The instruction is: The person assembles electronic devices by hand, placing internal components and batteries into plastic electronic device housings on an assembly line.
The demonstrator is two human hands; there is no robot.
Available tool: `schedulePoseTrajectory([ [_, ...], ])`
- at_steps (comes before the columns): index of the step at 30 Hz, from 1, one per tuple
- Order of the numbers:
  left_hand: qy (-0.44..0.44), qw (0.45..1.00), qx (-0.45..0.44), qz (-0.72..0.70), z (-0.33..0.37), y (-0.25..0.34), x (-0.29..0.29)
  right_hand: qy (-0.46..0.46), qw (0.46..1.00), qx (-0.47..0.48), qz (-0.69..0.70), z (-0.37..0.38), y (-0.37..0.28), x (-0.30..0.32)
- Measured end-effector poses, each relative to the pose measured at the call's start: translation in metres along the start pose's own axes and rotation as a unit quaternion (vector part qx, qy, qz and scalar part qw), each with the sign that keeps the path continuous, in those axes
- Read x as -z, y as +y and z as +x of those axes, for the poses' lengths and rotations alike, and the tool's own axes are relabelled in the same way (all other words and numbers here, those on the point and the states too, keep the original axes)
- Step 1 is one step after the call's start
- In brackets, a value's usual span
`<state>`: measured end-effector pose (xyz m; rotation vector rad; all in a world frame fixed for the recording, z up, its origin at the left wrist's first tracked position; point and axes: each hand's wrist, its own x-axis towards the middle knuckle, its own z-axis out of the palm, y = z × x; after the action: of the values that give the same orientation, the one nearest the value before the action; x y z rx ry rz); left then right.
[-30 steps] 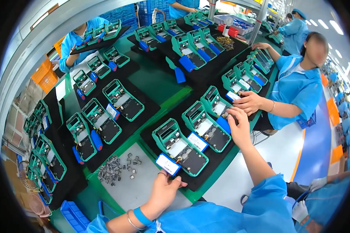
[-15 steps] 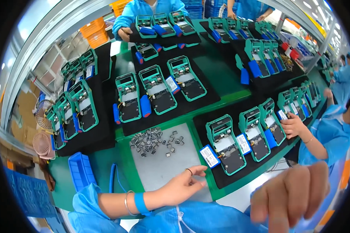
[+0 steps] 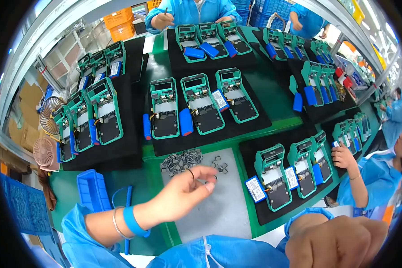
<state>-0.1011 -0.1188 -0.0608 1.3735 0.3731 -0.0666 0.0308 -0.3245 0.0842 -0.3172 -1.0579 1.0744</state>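
Note:
My left hand reaches over a pale grey sheet, fingers half bent and thumb apart from the index finger. At its fingertips is one small square metal-rimmed part; no firm grip on it shows. A heap of the same small parts lies just beyond the hand, with several loose ones beside it. Close to the camera at lower right, my right hand is curled into a fist, its fingertips hidden. Nearest to it is a green device housing with a white-labelled blue battery pack beside it.
More opened green housings lie on black mats. A blue bin and a coiled blue cord are left of the sheet. A co-worker's hand touches housings at right; another person stands across. Fans stand far left.
My left hand has moved left and away from me, to the loose part. My right hand has dropped lower. The person across has set down the mat of housings and holds a thin stick-like tool.

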Motion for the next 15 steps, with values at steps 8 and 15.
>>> schedulePoseTrajectory([
  [8,0.178,0.956,-0.187,0.138,0.074,0.055,0.086,0.171,0.863,0.005,-0.476,0.085,0.040,0.143],
  [15,0.359,0.843,-0.205,0.344,0.170,0.086,0.181,0.293,0.573,-0.152,-0.750,0.101,0.018,0.368],
])
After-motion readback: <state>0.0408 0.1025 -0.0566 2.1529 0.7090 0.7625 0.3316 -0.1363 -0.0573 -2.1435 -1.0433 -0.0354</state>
